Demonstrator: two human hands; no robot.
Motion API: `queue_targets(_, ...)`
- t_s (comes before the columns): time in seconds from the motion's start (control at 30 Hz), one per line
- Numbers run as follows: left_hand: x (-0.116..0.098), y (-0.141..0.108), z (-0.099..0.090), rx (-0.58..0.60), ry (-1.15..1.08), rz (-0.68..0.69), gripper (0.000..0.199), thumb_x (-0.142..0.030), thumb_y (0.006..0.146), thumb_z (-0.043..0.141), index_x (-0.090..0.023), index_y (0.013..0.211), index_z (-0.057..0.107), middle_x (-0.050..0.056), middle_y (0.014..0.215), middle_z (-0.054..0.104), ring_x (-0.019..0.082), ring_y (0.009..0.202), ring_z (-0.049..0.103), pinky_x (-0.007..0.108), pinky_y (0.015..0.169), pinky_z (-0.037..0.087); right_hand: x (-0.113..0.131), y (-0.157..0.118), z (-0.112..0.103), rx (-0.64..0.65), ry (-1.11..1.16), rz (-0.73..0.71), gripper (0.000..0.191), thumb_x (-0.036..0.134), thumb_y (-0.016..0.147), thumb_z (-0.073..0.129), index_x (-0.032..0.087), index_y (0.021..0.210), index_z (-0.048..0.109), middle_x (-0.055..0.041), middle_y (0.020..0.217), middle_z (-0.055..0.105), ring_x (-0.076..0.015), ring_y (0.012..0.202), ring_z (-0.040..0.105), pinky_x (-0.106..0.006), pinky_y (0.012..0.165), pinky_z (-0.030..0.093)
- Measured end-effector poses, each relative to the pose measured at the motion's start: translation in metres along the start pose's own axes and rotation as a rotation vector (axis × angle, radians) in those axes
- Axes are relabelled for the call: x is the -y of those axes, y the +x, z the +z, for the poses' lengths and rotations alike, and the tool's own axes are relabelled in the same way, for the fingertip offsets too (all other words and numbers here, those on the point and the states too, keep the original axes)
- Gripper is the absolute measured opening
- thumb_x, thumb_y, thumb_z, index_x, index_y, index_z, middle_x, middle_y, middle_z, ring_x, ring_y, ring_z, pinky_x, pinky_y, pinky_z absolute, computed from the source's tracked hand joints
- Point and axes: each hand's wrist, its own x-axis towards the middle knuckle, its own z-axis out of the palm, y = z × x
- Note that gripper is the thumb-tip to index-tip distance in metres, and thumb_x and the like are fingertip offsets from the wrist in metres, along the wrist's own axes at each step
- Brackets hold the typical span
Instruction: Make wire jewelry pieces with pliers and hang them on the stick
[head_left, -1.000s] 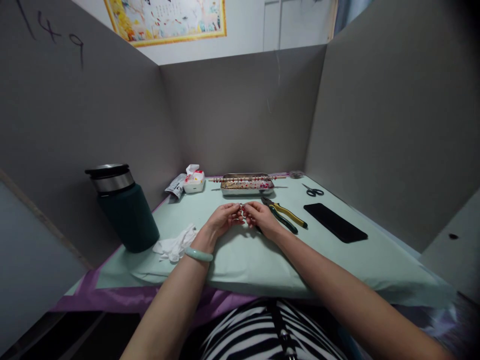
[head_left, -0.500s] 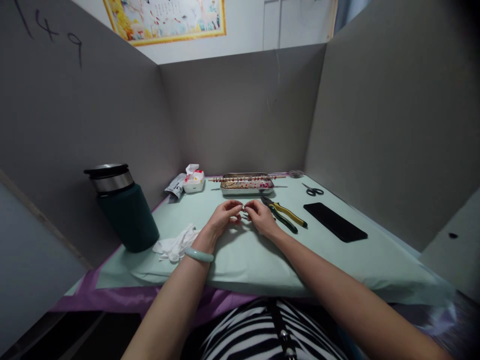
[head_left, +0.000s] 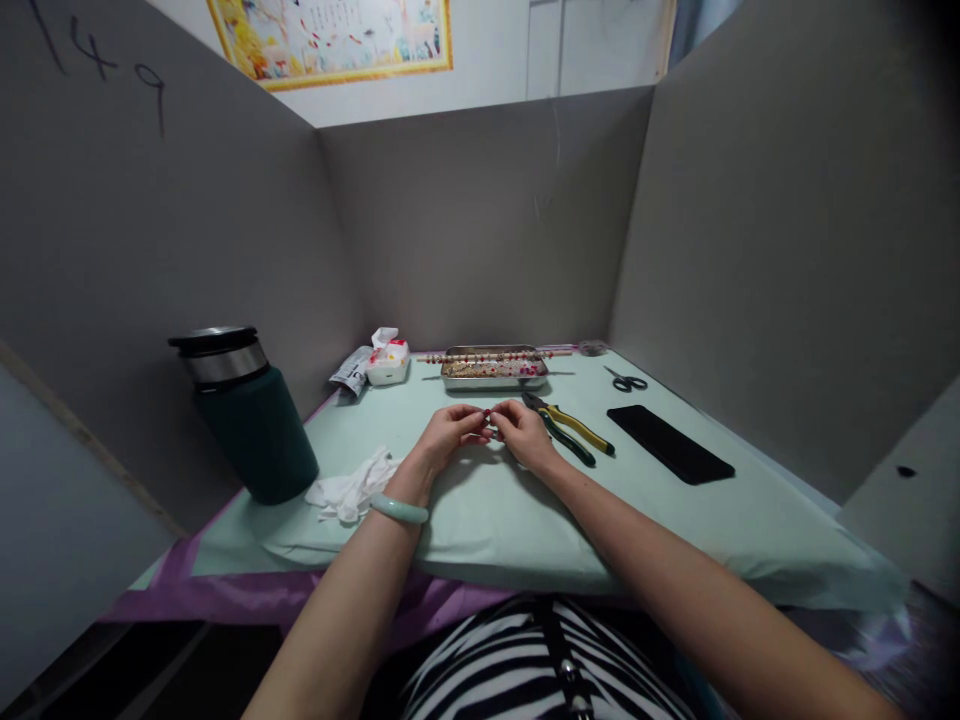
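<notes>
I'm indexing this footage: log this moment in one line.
left hand, right hand: fingertips at small red piece | beside right hand: pliers | beyond: metal tray

A small red piece [head_left: 487, 412] has come into view between the fingertips [head_left: 478, 411]

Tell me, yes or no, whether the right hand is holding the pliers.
No, the pliers lie on the pale green cloth beside the right hand, whose fingertips pinch a small red piece.

A black strap [head_left: 560, 640] with shiny round studs [head_left: 568, 668] runs down a garment [head_left: 487, 660] striped in black and white on either side. Left of the strap, a pale-green bangle [head_left: 399, 510] circles the left wrist [head_left: 411, 482].
</notes>
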Motion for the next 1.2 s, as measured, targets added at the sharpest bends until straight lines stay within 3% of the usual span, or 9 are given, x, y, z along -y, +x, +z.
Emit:
queue_targets(0.13,-0.003,-0.001,0.001,0.006,-0.026,-0.027,0.023,-0.024,0.065,0.075,-0.008,0.079,0.066,0.007,0.07,0.066,0.014,0.063,0.063,0.028,0.067,0.05,0.003,0.0,0.0,0.018,0.115,0.142,0.02,0.038,0.073,0.058,0.018,0.076,0.058,0.0011,0.061,0.056,-0.0109,0.051,0.049,-0.021,0.043,0.037)
queue_targets(0.27,-0.003,0.001,-0.001,-0.027,-0.126,-0.051,0.018,-0.02,0.068,0.073,-0.008,0.079,0.065,0.007,0.068,0.065,0.013,0.061,0.062,0.026,0.063,0.051,0.006,0.0,-0.001,0.056,0.221,0.216,0.027,0.044,0.074,0.056,0.017,0.082,0.058,-0.0017,0.076,0.06,-0.0101,0.055,0.052,-0.019,0.038,0.034)
queue_targets(0.47,-0.001,0.003,-0.006,-0.003,-0.144,-0.08,0.02,-0.022,0.072,0.071,-0.008,0.085,0.066,0.009,0.074,0.065,0.013,0.062,0.063,0.025,0.06,0.053,0.005,0.0,-0.001,0.058,0.19,0.18,0.025,0.039,0.071,0.061,0.016,0.079,0.059,0.001,0.063,0.056,-0.009,0.051,0.049,-0.018,0.038,0.032)
queue_targets(0.6,0.0,0.002,-0.008,-0.005,-0.104,-0.074,0.027,-0.031,0.074,0.069,-0.01,0.09,0.065,0.008,0.08,0.064,0.012,0.061,0.061,0.024,0.055,0.052,0.004,0.0,-0.001,0.053,0.178,0.186,0.025,0.039,0.071,0.061,0.015,0.078,0.06,0.0004,0.065,0.058,-0.0078,0.049,0.047,-0.018,0.038,0.031)
queue_targets(0.87,0.002,0.005,-0.009,-0.067,-0.092,-0.087,0.023,-0.022,0.067,0.074,-0.01,0.084,0.065,0.006,0.076,0.063,0.009,0.056,0.058,0.021,0.052,0.05,0.007,0.0,-0.001,0.045,0.19,0.232,0.031,0.046,0.072,0.058,0.016,0.08,0.06,-0.0026,0.076,0.063,-0.0087,0.052,0.051,-0.018,0.037,0.031)
queue_targets(1.07,0.002,0.005,-0.009,-0.056,-0.088,-0.11,0.025,-0.03,0.07,0.072,-0.01,0.082,0.064,0.005,0.072,0.061,0.008,0.053,0.055,0.021,0.049,0.047,0.004,-0.001,0.0,0.065,0.151,0.194,0.024,0.04,0.071,0.06,0.016,0.076,0.058,-0.0006,0.069,0.06,-0.0083,0.049,0.048,-0.018,0.036,0.03)
queue_targets(1.2,-0.001,0.002,-0.008,0.01,-0.099,-0.117,0.028,-0.032,0.068,0.073,-0.01,0.083,0.064,0.002,0.069,0.057,0.006,0.052,0.051,0.02,0.049,0.046,0.004,0.0,-0.001,0.061,0.191,0.189,0.024,0.039,0.072,0.059,0.016,0.078,0.058,-0.0005,0.07,0.059,-0.0084,0.051,0.049,-0.018,0.037,0.031)
